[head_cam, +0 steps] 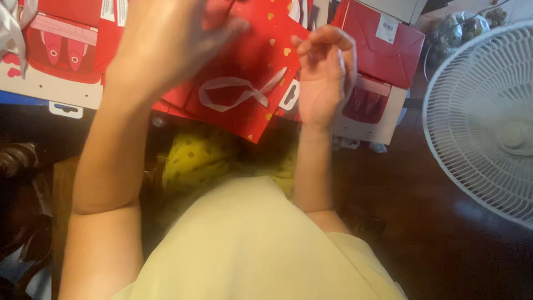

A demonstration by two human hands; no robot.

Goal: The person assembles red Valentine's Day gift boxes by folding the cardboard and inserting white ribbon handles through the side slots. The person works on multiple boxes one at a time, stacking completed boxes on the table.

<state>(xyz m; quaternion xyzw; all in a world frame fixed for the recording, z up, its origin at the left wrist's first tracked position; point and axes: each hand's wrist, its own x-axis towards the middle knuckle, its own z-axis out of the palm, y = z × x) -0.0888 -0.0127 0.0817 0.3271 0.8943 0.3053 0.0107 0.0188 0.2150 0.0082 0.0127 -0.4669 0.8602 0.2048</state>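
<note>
A flat red paper gift bag with small gold hearts and a white ribbon handle lies tilted in front of me. My left hand is blurred and rests on the bag's upper left part, fingers spread over its top edge. My right hand hovers at the bag's right edge, fingers loosely curled, holding nothing that I can see. My pale yellow shirt fills the lower middle of the view.
More red bags and white-and-red cards with hanging tabs lie at the left and right. A white fan grille stands at the right. A yellow-green spotted cloth lies under the bag. Dark floor lies below.
</note>
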